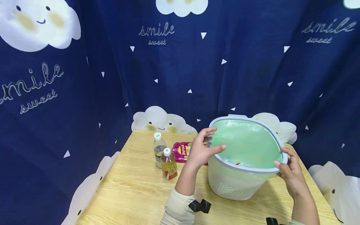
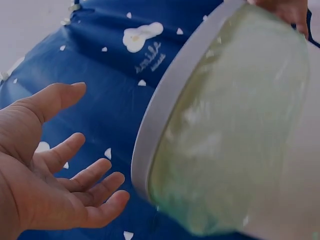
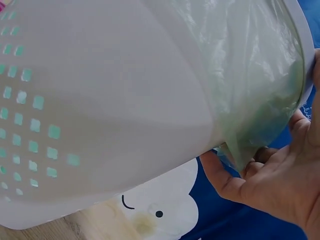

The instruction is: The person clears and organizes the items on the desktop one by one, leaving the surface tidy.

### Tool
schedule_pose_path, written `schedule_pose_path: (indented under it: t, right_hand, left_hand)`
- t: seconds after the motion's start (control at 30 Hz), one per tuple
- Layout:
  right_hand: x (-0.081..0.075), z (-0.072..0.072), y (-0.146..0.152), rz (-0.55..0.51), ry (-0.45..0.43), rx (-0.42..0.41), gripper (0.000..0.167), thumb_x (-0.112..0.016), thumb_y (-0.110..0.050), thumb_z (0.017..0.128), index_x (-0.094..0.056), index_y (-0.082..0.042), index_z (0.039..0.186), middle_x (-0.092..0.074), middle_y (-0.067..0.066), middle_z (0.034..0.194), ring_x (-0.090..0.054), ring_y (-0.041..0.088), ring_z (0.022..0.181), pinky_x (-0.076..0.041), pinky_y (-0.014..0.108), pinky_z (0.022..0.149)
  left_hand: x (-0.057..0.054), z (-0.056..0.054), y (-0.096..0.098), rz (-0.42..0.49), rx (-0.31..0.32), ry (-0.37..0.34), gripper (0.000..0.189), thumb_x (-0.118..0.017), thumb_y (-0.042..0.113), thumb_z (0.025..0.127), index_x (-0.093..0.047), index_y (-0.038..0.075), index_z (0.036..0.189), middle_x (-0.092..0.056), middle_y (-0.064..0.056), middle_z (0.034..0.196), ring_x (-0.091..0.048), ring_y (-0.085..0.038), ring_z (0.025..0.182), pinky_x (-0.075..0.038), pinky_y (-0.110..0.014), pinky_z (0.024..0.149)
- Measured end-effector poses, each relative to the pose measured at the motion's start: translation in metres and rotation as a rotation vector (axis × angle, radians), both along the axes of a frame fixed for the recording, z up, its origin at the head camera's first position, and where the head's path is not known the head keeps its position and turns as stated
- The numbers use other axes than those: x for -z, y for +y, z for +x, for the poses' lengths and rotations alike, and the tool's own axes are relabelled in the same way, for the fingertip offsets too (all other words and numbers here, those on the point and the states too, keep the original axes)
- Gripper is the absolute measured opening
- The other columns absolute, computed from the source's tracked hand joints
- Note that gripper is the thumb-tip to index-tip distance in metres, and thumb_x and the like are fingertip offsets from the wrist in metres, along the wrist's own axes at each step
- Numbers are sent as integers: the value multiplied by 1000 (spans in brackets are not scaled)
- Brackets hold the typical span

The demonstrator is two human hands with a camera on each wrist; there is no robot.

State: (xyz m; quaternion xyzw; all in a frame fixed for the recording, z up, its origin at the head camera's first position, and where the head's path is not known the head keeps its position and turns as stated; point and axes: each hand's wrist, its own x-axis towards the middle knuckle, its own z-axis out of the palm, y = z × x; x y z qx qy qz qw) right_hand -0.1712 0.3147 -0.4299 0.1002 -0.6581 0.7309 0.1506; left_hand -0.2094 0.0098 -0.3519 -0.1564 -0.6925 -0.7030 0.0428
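A white trash bin [image 1: 233, 186] with a perforated lower wall stands tilted on the table, lined with a green plastic bag [image 1: 247, 140]. A pale grey ring [image 1: 244, 169] runs round its mouth, and the bag's edge folds over outside. My right hand [image 1: 293, 175] grips the ring at the right side, thumb on the rim and fingers at the hanging bag edge [image 3: 242, 155]. Beside the left side of the rim, my left hand [image 1: 201, 149] is spread; the left wrist view shows its fingers [image 2: 95, 175] apart from the ring. A small red-and-white item [image 1: 238, 163] shows inside, mostly hidden.
Left of the bin stand a clear bottle [image 1: 159, 150] with a white cap and an amber drink bottle [image 1: 169, 167]. A purple Lay's chip bag [image 1: 180, 152] lies behind my left wrist. The wooden table [image 1: 126, 190] meets a dark blue curtain [image 1: 174, 68] behind.
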Motion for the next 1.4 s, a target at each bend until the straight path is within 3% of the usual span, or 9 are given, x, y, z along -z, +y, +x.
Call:
schedule_pose_path:
  t: [0.2,0.37,0.5,0.67,0.83,1.07,1.2,1.4]
  right_hand:
    - [-2,2,6,1,-33,-70,50,-38,3,95,-29,-23,137,-26,17,110,-50,11,89,-45,26,65]
    - [-1,1,8,-4,-33,-95,50,-36,2,96,-26,-24,138,-23,18,112,-48,12,93,-43,27,68]
    - [0,0,9,-18,-23,-87,50,-35,2,96,-27,-24,138,-24,16,113,-48,11,93,-42,27,68]
    - [2,1,13,-33,-21,-73,49,-35,1,96,-27,-25,137,-23,16,112,-49,10,92,-41,26,67]
    - [3,0,11,-25,-38,-66,49,-36,0,96,-27,-26,136,-24,16,111,-50,10,90,-41,27,67]
    - [3,-1,7,-19,-36,-71,48,-36,0,96,-28,-26,136,-25,15,109,-49,11,89,-40,28,66]
    - [3,0,5,-24,-34,-77,48,-36,0,96,-28,-25,137,-24,16,109,-49,10,89,-40,27,66]
    - [6,-1,6,-30,-26,-81,46,-35,0,96,-30,-24,136,-25,15,111,-51,10,88,-43,27,65]
  left_hand:
    - [17,1,-16,-3,-50,-7,55,-80,14,70,-59,14,121,-56,-8,118,-51,-29,105,-46,-38,83]
    - [38,3,-24,25,-59,-21,54,-79,12,71,-59,10,121,-57,-2,116,-51,-23,106,-45,-38,85]
    - [50,4,-28,37,-69,-50,54,-79,12,72,-58,11,122,-55,-2,118,-50,-24,108,-47,-38,84]
    - [48,11,-35,-12,-94,-45,52,-77,8,73,-58,10,122,-55,-6,119,-49,-27,108,-44,-40,86]
    - [50,22,-48,-38,-189,-31,51,-76,3,72,-57,3,120,-56,-11,116,-50,-29,106,-44,-40,84]
    - [86,28,-64,15,-315,-112,53,-76,3,71,-56,3,120,-53,-13,115,-48,-34,105,-36,-37,80]
    - [104,31,-72,38,-399,-113,54,-77,1,70,-56,3,120,-50,-17,119,-46,-38,106,-39,-40,83]
    - [154,15,-84,50,-528,-104,56,-79,5,69,-56,8,121,-49,-13,120,-47,-39,109,-39,-54,89]
